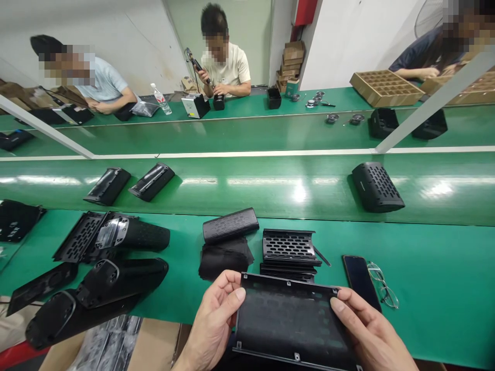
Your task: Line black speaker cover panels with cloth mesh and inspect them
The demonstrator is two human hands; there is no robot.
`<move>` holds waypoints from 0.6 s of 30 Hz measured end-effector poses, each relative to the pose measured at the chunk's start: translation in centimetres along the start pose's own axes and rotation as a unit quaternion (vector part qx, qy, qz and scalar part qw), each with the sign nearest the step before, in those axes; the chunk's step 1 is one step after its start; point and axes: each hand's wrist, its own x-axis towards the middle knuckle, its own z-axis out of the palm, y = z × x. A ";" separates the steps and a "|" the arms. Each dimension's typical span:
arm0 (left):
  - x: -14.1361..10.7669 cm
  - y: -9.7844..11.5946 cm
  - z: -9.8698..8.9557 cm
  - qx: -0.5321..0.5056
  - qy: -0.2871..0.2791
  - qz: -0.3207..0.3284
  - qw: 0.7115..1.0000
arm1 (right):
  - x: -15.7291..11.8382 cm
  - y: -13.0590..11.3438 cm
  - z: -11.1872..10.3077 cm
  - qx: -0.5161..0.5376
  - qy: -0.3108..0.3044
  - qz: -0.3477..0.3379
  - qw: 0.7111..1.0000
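Observation:
Near the bottom centre, a black curved panel (288, 319) with small screw tabs along its edges is held level between both hands. My left hand (218, 319) pinches its left edge, thumb on top. At its right edge, my right hand (367, 324) grips it the same way. Faint slots show through the dark inner surface. Just beyond the panel lie stacked slotted black covers (289, 245), thin black sheets (224, 257) and a rounded black cover (231, 225) on the green table (433, 268).
A phone (359, 281) and glasses (382, 286) lie to the right. Several black housings (124, 278) are piled at the left, above an open carton (152, 345). Black units (377, 186) sit on the green conveyor (247, 185). Three people work across it.

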 end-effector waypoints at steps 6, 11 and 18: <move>-0.1 0.0 0.1 -0.009 -0.004 -0.008 1.000 | -0.2 -0.4 0.8 0.026 0.011 -0.005 1.000; -0.1 -0.1 0.3 -0.001 0.009 -0.010 1.000 | 0.0 -0.5 0.6 0.038 0.009 0.001 0.999; -0.5 0.0 0.1 0.006 -0.030 0.008 0.999 | 0.1 -0.4 -0.7 0.011 -0.026 -0.012 1.000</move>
